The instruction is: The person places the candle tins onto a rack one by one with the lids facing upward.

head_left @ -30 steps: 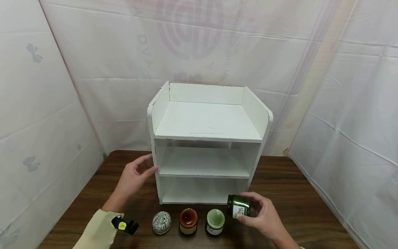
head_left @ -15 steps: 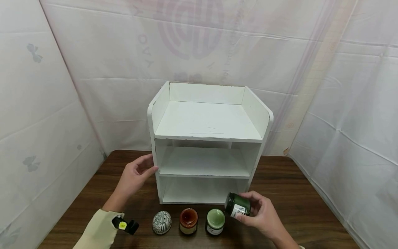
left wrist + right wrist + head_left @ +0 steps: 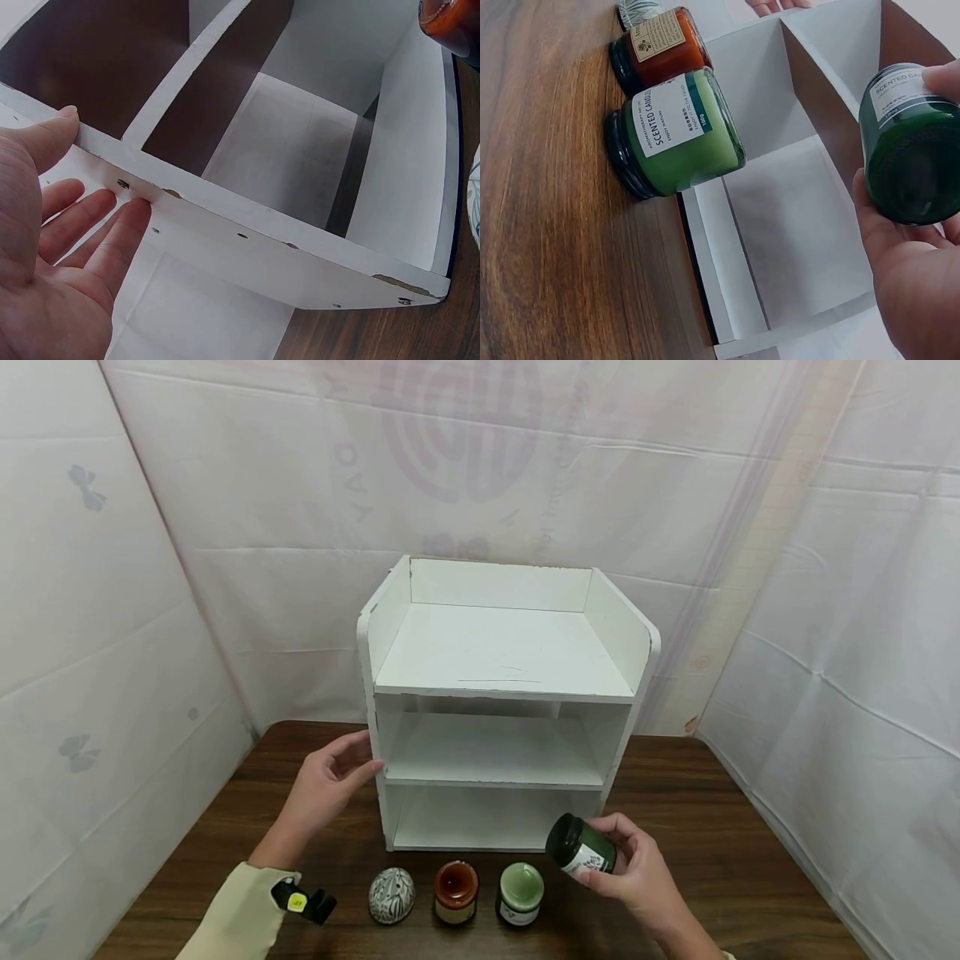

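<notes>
My right hand [image 3: 633, 877] holds a dark green scented candle jar [image 3: 588, 852], tilted, its black lid toward the upper left. The right wrist view shows its round base and part of its label. At the left, my left hand [image 3: 326, 789] touches a white shelf unit [image 3: 495, 783]: the thumb rests on the front edge of its side panel, the fingertips on the outer face. In front of the unit stand a light green scented candle jar [image 3: 520, 893] and an amber jar [image 3: 455, 892], both lid down, beside a domed black-and-white patterned object [image 3: 392, 896].
The unit has an open top level with raised sides and two compartments below. It stands on a dark wooden table [image 3: 705, 827]. White sheets [image 3: 262, 527] hang behind and on both sides.
The dark green jar has turned in my right hand, so its black lid now shows more to the front and upper left. The hand has shifted slightly upward and right. My left hand stays put.
</notes>
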